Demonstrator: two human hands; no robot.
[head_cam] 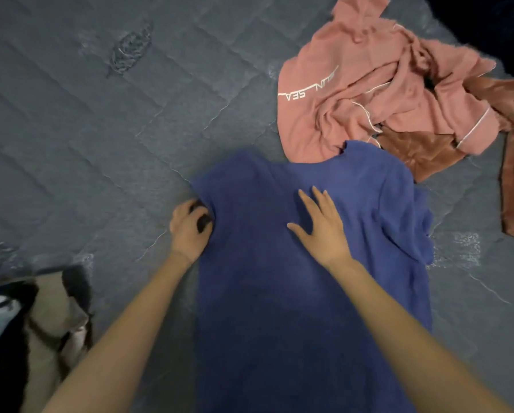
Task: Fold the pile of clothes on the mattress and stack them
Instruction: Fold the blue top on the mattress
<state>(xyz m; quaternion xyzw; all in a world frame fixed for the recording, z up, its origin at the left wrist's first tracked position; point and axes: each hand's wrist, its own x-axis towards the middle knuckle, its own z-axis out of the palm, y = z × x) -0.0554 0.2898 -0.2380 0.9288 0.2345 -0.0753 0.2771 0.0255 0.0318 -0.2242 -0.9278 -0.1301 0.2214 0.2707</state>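
Note:
A blue garment lies spread on the grey quilted mattress, running from the middle of the view down to the bottom edge. My left hand grips its upper left edge with curled fingers. My right hand lies flat on the cloth near its top, fingers spread. A crumpled pink top with white lettering lies at the upper right, touching the blue garment's top edge. A rust-brown velvety garment lies partly under the pink one and stretches to the right edge.
At the bottom left lies a heap of dark and tan cloth. A very dark fabric fills the top right corner. Bare mattress stretches over the upper left.

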